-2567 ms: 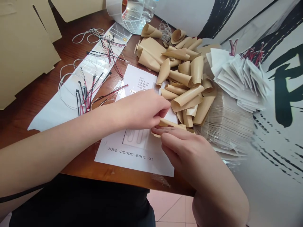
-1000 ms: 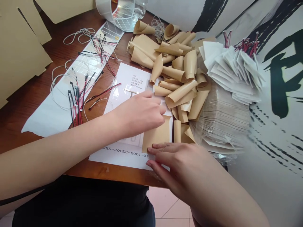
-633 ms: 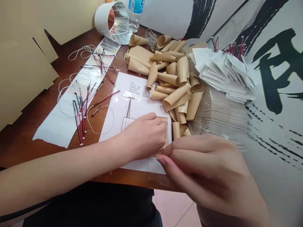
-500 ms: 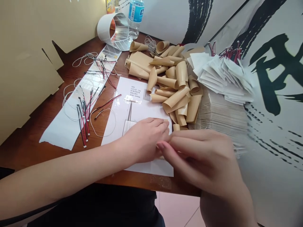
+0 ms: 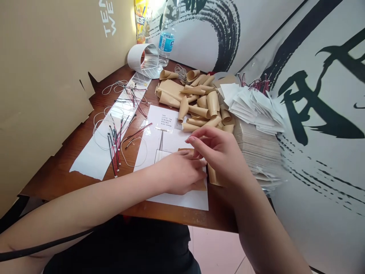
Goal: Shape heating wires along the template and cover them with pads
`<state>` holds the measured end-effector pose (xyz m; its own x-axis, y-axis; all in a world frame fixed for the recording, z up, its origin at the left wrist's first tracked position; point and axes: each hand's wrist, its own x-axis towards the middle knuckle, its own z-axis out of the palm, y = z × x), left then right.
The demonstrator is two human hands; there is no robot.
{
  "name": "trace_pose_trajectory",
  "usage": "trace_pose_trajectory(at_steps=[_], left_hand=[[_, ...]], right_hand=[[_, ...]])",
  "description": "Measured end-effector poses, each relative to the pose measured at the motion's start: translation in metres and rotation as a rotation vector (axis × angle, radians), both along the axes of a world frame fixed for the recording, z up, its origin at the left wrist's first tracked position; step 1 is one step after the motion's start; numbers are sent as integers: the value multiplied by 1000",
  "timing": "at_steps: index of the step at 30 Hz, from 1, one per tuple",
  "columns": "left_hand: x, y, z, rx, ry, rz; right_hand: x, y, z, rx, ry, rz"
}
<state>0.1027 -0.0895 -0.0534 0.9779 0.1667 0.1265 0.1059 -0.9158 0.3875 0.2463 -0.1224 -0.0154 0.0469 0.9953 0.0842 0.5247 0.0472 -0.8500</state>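
My left hand (image 5: 178, 175) lies palm down on a flat tan sheet (image 5: 200, 185), its fingers resting on it and pinning it to a white printed paper (image 5: 171, 142) at the table's front edge. My right hand (image 5: 221, 154) hovers just above and to the right of it. Its fingers are held together and point left, and the thumb is hidden, so whatever it pinches cannot be made out. A tan strip (image 5: 213, 177) shows under its palm.
A pile of curled tan papers (image 5: 196, 101) lies behind the hands. White folded pieces (image 5: 251, 108) sit on a thick stack (image 5: 259, 148) to the right. Red, black and white wires (image 5: 114, 144) lie on a white strip at left. A water bottle (image 5: 165, 40) and cardboard (image 5: 42, 95) stand behind.
The tan sheet was laid flat on the paper and my left hand stayed on it. My right hand picked at its near edge, then rose up and back. The view tilted upward.
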Motion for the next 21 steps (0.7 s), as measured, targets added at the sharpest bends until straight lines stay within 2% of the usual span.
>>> trace_pose_trajectory(at_steps=[3,5,6,7,8,10,12,14,17,21], left_hand=[[-17,4,36,-294,222,-121],[-35,15,59,-602,277,-96],[-45,23,68,-653,264,-56],[-54,33,74,-624,228,64],[-62,44,77,-523,162,244],[-74,67,74,-235,71,638],[-81,86,63,-101,169,875],[-84,95,50,-143,260,920],[-85,97,35,-187,249,924],[-85,94,31,-224,246,980]], right_hand=[[-1,13,5,-44,18,67],[-5,19,5,-94,21,58],[-8,21,4,-116,42,34],[-12,22,2,-133,64,12],[-17,23,0,-135,72,0],[-26,23,-7,-92,50,-30],[-33,22,-14,-18,42,-103],[-37,19,-22,33,52,-150],[-36,14,-30,84,49,-155],[-34,11,-33,87,84,-155]])
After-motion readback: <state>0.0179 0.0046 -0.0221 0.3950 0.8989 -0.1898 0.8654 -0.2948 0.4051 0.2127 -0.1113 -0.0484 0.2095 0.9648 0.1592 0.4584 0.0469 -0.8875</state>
